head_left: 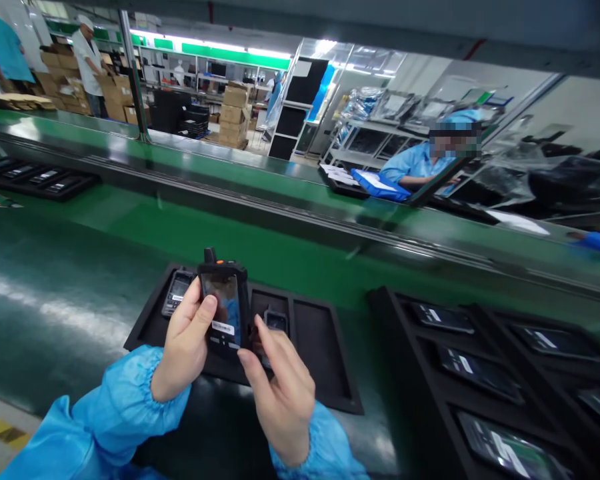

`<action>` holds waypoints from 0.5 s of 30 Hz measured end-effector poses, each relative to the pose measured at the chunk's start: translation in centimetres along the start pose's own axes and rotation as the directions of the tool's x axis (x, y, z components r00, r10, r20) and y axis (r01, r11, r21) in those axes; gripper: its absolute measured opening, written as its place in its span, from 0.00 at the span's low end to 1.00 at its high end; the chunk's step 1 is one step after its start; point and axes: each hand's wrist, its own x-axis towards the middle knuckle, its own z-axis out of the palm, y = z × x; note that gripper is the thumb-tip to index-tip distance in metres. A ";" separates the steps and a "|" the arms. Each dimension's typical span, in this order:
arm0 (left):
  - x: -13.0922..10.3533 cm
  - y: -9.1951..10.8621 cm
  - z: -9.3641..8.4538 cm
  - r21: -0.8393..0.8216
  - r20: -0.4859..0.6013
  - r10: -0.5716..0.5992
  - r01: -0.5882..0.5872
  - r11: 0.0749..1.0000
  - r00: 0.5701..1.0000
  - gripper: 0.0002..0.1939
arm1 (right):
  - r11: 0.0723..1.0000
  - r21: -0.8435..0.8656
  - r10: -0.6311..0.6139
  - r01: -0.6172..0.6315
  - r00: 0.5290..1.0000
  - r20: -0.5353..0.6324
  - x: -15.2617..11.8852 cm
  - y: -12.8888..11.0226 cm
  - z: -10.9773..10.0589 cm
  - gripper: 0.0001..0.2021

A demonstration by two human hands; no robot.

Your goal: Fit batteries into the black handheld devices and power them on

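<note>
A black handheld radio [221, 303] with a screen, a stubby antenna and an orange top button is tilted up in front of me. My left hand [185, 340] grips it from the left side, thumb lying over the screen edge above a white label. At its lower right corner is my right hand [283, 393], thumb and index finger apart; whether they touch the casing I cannot tell. Below sits a black foam tray [325, 347] with compartments. One radio [176, 293] lies in its left part, and another radio [276, 320] is partly hidden behind my right hand.
To the right stand black trays [400, 373] holding several labelled devices. Another tray of devices [55, 183] is at the far left on the green bench [45, 267]. A raised ledge [280, 207] runs behind. Across it a person in blue [415, 163] works near a blue bin [380, 185].
</note>
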 end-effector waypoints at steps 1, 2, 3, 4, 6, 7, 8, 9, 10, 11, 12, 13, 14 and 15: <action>0.0 0.0 0.0 0.011 0.014 -0.002 0.002 1.000 1.000 0.22 | 1.000 -0.012 -0.012 0.012 1.000 0.008 0.0 -0.1 0.1 0.27; 0.0 0.0 -0.1 0.015 0.037 -0.001 0.001 1.000 0.999 0.22 | 0.999 -0.029 -0.038 0.038 0.999 0.014 -0.1 -0.2 0.2 0.27; -0.1 -0.1 -0.1 0.016 0.065 0.001 -0.002 1.000 0.998 0.23 | 0.996 -0.049 -0.072 0.072 0.997 0.019 -0.1 -0.3 0.3 0.27; 0.0 -0.2 -0.2 0.018 0.097 0.007 -0.009 1.000 0.995 0.23 | 0.991 -0.074 -0.108 0.109 0.994 0.024 -0.2 -0.4 0.3 0.26; 0.0 -0.4 -0.4 0.016 0.152 0.033 -0.035 0.999 0.988 0.23 | 0.975 -0.124 -0.178 0.181 0.983 0.038 -0.4 -0.4 0.4 0.26; 0.0 -0.5 -0.5 0.014 0.169 0.047 -0.050 0.999 0.984 0.23 | 0.967 -0.147 -0.204 0.209 0.978 0.047 -0.4 -0.4 0.4 0.27; 0.1 -0.5 -0.6 0.007 0.179 0.058 -0.060 0.998 0.982 0.23 | 0.958 -0.170 -0.226 0.233 0.972 0.057 -0.5 -0.4 0.4 0.27; 0.1 -0.6 -0.6 -0.004 0.186 0.064 -0.065 0.998 0.980 0.25 | 0.945 -0.194 -0.253 0.262 0.965 0.069 -0.5 -0.3 0.4 0.28; 0.2 -0.6 -0.6 -0.011 0.190 0.064 -0.063 0.998 0.980 0.27 | 0.929 -0.223 -0.283 0.294 0.956 0.080 -0.6 -0.3 0.5 0.28; 0.2 -0.6 -0.6 -0.014 0.191 0.058 -0.057 0.998 0.980 0.29 | 0.910 -0.257 -0.313 0.325 0.946 0.089 -0.6 -0.3 0.5 0.29; 0.3 -0.6 -0.6 -0.012 0.192 0.046 -0.045 0.999 0.980 0.31 | 0.890 -0.292 -0.338 0.350 0.937 0.092 -0.6 -0.2 0.6 0.29; 0.3 -0.5 -0.6 -0.009 0.193 0.034 -0.033 0.999 0.981 0.31 | 0.875 -0.320 -0.355 0.365 0.930 0.090 -0.7 -0.2 0.7 0.29; 0.3 -0.4 -0.5 -0.007 0.194 0.027 -0.026 1.000 0.981 0.31 | 0.872 -0.321 -0.361 0.370 0.928 0.090 -0.7 -0.2 0.7 0.29; 0.3 -0.3 -0.4 -0.006 0.196 0.026 -0.025 1.000 0.980 0.30 | 0.891 -0.288 -0.339 0.351 0.936 0.091 -0.8 -0.2 0.7 0.29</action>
